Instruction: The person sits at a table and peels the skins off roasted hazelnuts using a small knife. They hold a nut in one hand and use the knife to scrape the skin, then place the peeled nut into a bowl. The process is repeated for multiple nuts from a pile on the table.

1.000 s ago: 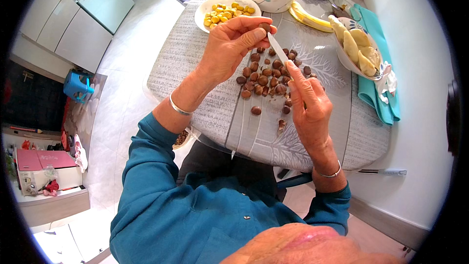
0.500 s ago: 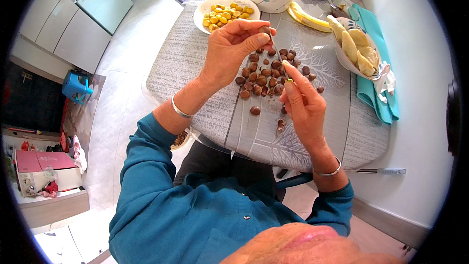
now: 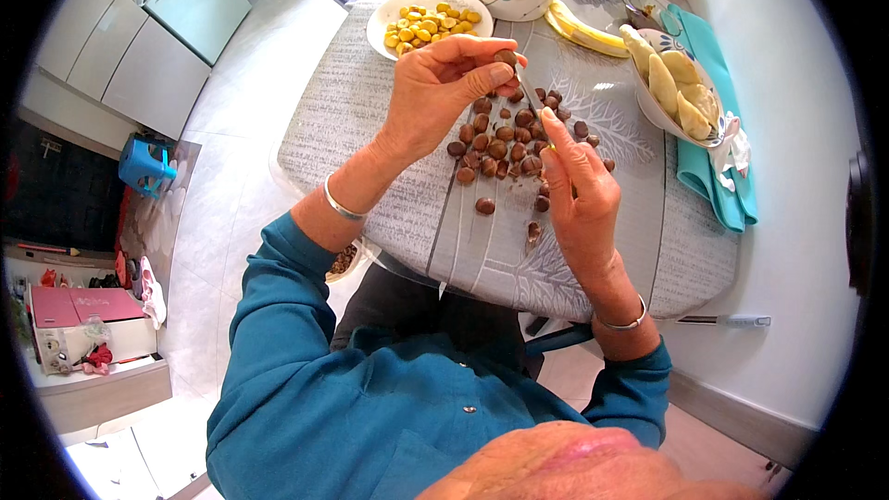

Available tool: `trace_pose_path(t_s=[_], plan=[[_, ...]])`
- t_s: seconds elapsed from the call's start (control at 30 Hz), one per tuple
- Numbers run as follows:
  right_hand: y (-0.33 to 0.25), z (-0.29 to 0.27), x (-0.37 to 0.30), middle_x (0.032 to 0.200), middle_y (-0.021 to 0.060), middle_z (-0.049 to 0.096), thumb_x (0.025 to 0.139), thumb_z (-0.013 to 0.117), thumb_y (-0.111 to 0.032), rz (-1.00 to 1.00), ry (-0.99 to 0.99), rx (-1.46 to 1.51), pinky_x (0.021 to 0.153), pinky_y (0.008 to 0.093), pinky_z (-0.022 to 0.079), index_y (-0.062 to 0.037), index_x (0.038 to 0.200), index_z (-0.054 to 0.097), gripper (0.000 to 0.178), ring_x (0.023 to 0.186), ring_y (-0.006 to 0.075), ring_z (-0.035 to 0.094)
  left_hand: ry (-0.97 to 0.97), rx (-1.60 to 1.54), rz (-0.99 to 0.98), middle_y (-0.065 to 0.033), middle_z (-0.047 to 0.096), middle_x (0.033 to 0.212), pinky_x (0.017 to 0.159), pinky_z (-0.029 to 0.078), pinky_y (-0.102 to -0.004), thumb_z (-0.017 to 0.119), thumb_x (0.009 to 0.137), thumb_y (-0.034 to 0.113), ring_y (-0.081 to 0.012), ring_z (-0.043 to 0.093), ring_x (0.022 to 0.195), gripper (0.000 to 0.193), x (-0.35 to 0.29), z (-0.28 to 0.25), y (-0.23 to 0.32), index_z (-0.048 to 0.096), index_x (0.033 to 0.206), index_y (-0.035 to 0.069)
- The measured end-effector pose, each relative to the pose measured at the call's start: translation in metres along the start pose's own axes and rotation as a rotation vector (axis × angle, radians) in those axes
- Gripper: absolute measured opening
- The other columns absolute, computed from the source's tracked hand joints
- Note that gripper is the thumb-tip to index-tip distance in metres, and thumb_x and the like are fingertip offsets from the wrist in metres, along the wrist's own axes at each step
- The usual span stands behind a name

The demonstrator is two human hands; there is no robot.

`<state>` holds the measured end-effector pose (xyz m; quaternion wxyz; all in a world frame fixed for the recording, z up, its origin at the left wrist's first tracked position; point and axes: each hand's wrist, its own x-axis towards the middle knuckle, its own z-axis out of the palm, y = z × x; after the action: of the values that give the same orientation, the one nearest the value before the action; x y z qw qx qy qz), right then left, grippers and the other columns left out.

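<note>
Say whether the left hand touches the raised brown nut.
Touching: the head view shows the left hand pinching the brown nut at its fingertips.

A patterned bowl [image 3: 661, 40] of pale crescent-shaped food [image 3: 663, 86] has a yellow banana [image 3: 587, 35] to its upper left and a turquoise cloth [image 3: 706, 187] along its right.
</note>
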<state>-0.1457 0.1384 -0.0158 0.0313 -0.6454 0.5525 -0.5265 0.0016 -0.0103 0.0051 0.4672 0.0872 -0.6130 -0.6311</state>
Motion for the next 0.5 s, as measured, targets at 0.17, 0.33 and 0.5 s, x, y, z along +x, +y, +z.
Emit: trace_pose_path(t_s=[0.17,0.33,0.5], plan=[[-0.001,-0.005,0.0,0.079,0.0076,0.058,0.084,0.067,0.004,-0.134,-0.002,-0.297,0.055,0.0292,0.05,-0.0102,0.135,0.057,0.054,0.064,0.016,0.055,0.0,0.112,-0.01,-0.0164,0.07,0.106,0.08,0.058,-0.0283,0.065,0.091,0.001,-0.0176,0.068,0.091,0.028,0.001,-0.001,0.001,0.063,0.119,-0.003],[0.012,-0.009,-0.002,0.079,0.0062,0.058,0.082,0.067,0.007,-0.183,-0.002,-0.444,0.055,0.0297,0.051,-0.0113,0.135,0.058,0.057,0.064,0.0154,0.056,-0.021,0.185,-0.007,-0.015,0.07,0.105,0.079,0.057,-0.0269,0.065,0.091,0.002,-0.0159,0.067,0.085,0.029,0.002,-0.003,0.003,0.063,0.119,-0.003],[0.003,-0.01,0.004,0.08,0.008,0.059,0.084,0.066,0.006,-0.136,-0.018,-0.314,0.058,0.0288,0.051,-0.0099,0.134,0.059,0.053,0.062,0.0168,0.056,-0.04,0.255,-0.019,-0.0134,0.07,0.104,0.077,0.056,-0.0263,0.065,0.091,0.003,-0.0149,0.066,0.083,0.029,0.002,-0.005,0.005,0.063,0.119,-0.003]])
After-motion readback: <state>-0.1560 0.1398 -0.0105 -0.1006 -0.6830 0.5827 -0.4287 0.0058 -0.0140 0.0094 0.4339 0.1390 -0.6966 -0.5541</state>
